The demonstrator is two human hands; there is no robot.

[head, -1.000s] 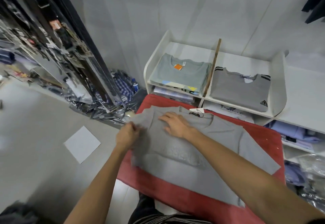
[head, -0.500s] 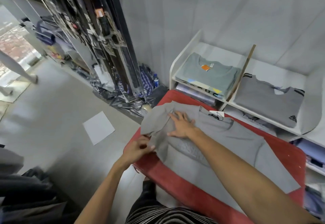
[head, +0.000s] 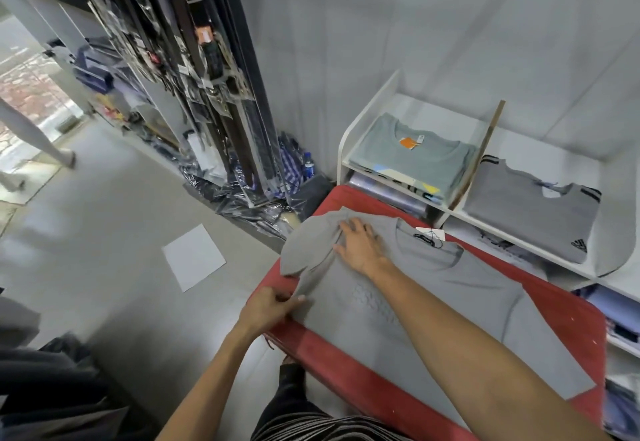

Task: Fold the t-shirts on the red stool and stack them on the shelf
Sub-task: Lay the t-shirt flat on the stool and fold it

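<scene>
A grey t-shirt (head: 433, 305) lies flat, neck away from me, on the red stool (head: 349, 368). My right hand (head: 360, 246) presses flat on the shirt's left shoulder, fingers spread. My left hand (head: 268, 309) pinches the shirt's left side edge low down, where the sleeve is folded over onto the body. The white shelf (head: 450, 213) stands just behind the stool and holds a folded grey-green shirt (head: 415, 160) on the left and a folded grey shirt with black stripes (head: 530, 215) on the right.
A wooden stick (head: 479, 156) leans between the two shelf stacks. Lower shelves hold more wrapped clothes. A rack of hanging belts (head: 207, 70) and plastic bags (head: 249, 205) stand left of the stool. A white sheet of paper (head: 194, 257) lies on the grey floor.
My left hand slid down the shirt's left edge from near the sleeve toward me, still holding the fabric. My right hand stayed pressed on the shoulder. The camera view swung left.
</scene>
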